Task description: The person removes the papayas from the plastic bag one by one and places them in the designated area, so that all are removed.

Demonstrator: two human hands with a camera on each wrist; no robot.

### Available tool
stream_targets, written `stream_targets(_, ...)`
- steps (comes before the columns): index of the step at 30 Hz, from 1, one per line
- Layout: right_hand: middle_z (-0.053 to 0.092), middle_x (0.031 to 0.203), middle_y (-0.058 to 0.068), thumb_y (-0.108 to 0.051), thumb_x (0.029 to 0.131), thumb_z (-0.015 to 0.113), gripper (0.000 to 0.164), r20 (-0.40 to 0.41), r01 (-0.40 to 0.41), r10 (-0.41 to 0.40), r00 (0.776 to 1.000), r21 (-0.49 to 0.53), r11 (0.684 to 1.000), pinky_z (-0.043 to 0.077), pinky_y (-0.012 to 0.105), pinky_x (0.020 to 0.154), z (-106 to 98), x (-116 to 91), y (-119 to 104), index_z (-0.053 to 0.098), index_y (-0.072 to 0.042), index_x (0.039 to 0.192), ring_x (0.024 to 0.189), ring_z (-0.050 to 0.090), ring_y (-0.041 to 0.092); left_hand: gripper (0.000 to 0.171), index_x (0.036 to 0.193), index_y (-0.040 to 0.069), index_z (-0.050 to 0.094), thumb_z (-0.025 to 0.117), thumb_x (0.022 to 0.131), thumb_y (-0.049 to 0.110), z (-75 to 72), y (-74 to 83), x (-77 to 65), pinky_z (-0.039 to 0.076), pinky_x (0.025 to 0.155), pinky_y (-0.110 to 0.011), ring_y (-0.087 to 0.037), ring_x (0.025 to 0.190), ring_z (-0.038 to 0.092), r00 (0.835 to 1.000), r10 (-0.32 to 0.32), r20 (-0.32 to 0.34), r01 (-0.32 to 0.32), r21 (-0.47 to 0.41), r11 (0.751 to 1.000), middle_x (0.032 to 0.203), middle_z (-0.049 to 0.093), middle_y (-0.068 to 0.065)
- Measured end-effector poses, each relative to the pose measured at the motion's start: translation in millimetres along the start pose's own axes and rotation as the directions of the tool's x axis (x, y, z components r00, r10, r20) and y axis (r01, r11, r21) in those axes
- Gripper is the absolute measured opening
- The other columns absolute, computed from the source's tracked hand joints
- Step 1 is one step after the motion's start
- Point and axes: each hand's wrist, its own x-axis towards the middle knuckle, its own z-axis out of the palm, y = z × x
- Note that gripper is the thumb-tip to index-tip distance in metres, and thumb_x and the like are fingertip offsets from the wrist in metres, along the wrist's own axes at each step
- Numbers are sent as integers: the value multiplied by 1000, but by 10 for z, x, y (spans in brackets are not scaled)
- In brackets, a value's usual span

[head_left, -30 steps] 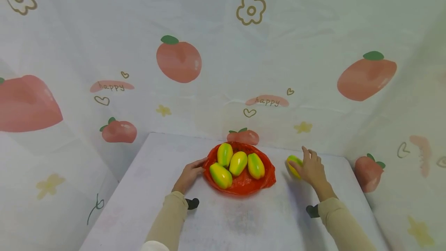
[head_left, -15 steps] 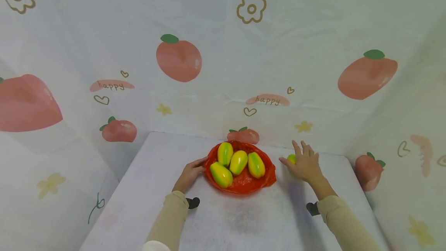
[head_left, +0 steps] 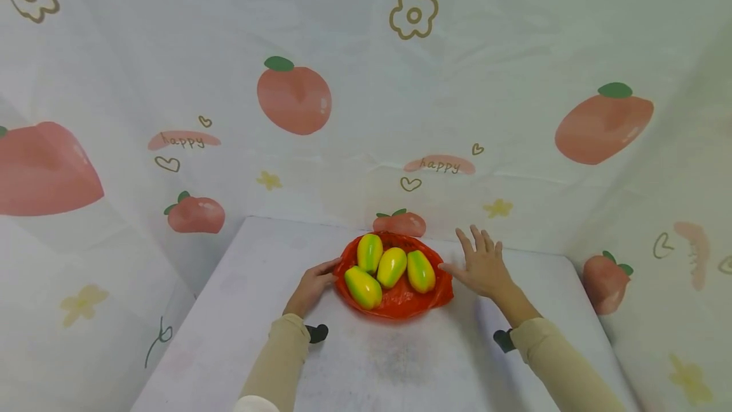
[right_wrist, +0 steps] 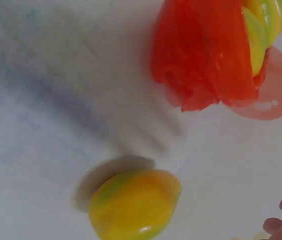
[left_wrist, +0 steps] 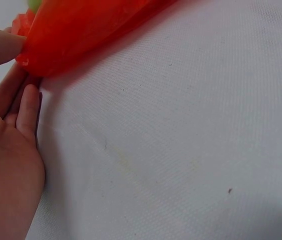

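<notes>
A red plastic bag [head_left: 400,306], its mouth spread wide, lies on the table with several yellow-green papayas [head_left: 391,267] inside. At the bag's left rim, my left hand [head_left: 309,288] pinches the plastic; the left wrist view shows the thumb over the red bag [left_wrist: 86,35] and the fingers beneath. My right hand [head_left: 485,270] hovers with fingers spread beside the right rim, its thumb tip overlapping the rim in the head view. One loose papaya [right_wrist: 136,205] lies on the table apart from the bag in the right wrist view; the right hand hides it in the head view.
The white table [head_left: 274,367] backs onto a white curtain [head_left: 354,37] printed with fruit, flowers and hearts, which also hangs at both sides. Dark straps [head_left: 504,340] show at the cuffs of the beige sleeves [head_left: 563,361].
My right hand has released the loose papaya, spread its fingers and moved left toward the bag. The left hand and the bag have stayed in place.
</notes>
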Motion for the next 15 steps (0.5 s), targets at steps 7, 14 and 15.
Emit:
stream_targets(7, 17, 168, 27, -72, 88, 56, 101, 29, 54, -53, 998, -28, 998, 11, 79, 118, -13, 25, -169, 22, -14, 163, 152, 17, 54, 47, 141, 28, 63, 56, 97, 14, 7, -1, 2, 34, 124, -54, -30, 147, 45, 1000, -4, -2, 4, 15, 1000, 152, 56, -4)
stream_targets(14, 18, 169, 24, -74, 84, 60, 106, 66, 95, -92, 994, -50, 994, 18, 76, 119, 21, 46, -274, 23, -14, 163, 153, 19, 52, 48, 142, 28, 62, 56, 96, 14, 6, -6, 15, 34, 124, -54, -30, 147, 45, 1000, 3, 0, -3, 16, 1000, 153, 56, -3)
stream_targets(15, 19, 168, 24, -73, 84, 61, 106, 69, 105, -101, 992, -46, 993, 19, 75, 119, 20, 47, -293, 23, -14, 163, 153, 19, 52, 48, 142, 28, 62, 56, 96, 14, 5, -8, 16, 34, 124, -54, -30, 147, 45, 1000, 6, 1, -6, 19, 1000, 153, 56, -4)
